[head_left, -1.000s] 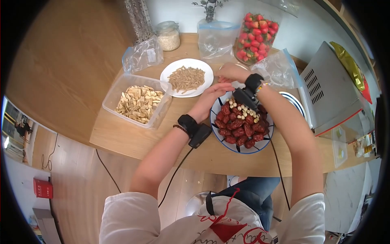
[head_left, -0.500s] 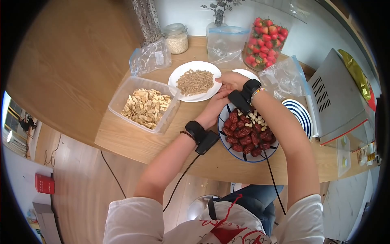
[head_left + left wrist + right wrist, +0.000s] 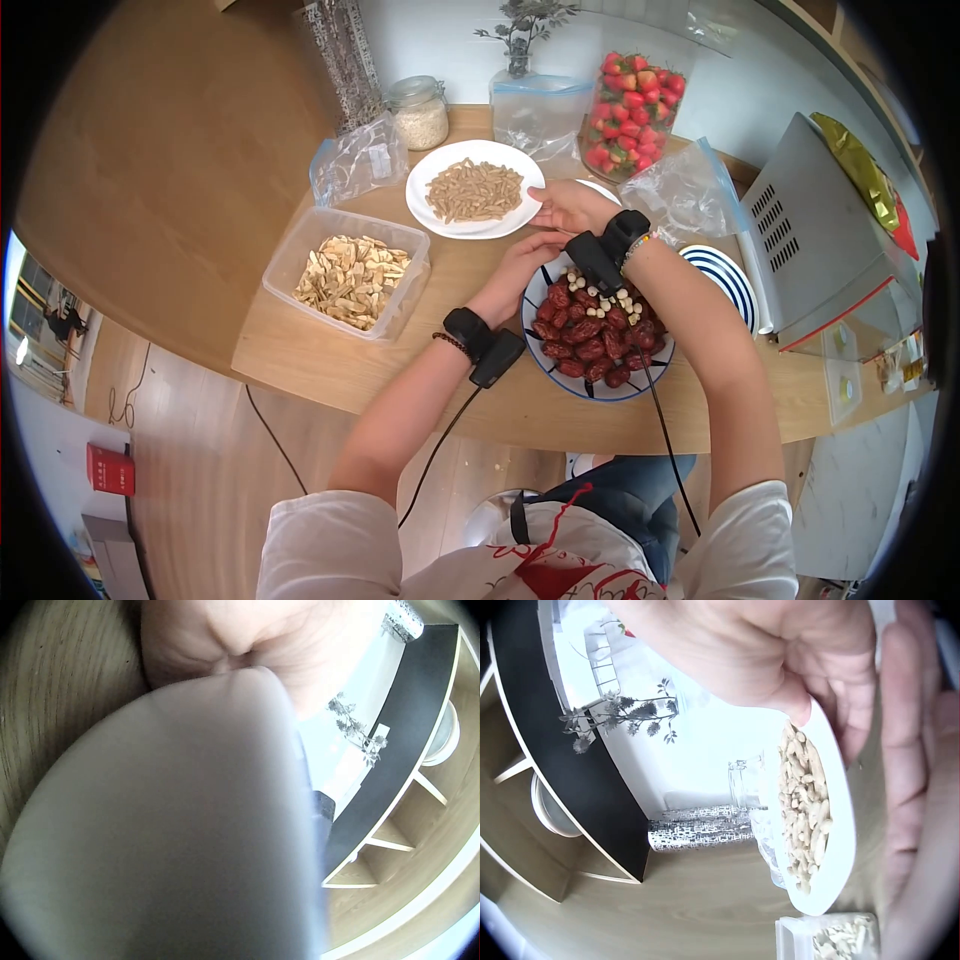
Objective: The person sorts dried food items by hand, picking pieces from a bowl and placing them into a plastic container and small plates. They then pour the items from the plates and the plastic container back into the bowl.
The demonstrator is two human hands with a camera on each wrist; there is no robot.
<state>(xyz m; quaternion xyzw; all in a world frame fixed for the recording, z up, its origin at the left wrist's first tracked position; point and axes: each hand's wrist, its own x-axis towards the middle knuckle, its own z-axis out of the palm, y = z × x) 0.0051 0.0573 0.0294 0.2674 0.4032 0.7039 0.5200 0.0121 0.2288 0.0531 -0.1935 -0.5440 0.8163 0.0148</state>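
Note:
My right hand [image 3: 575,207] holds the right rim of a white plate [image 3: 418,192], its thumb on top and the other fingers below in the right wrist view. Small tan stick-like dried pieces [image 3: 475,190] lie on the plate. Nearer to me is a white bowl [image 3: 172,810] with a blue rim, filled with red dates [image 3: 595,350] and several pale round seeds [image 3: 622,305]. My left hand [image 3: 515,275] is at the bowl's far left rim, fingers extended toward the right hand. The bowl's outer wall hides much of the left wrist view.
A clear plastic box [image 3: 415,290] of pale dried slices stands at left. Zip bags [image 3: 365,160], a glass jar [image 3: 420,115] and a container of strawberries [image 3: 635,115] line the back. At right are a striped plate [image 3: 725,280] and a grey appliance [image 3: 795,200].
My right hand has moved left from beyond the bowl to the white plate and taken hold of its rim. The left hand stays close to the bowl's rim.

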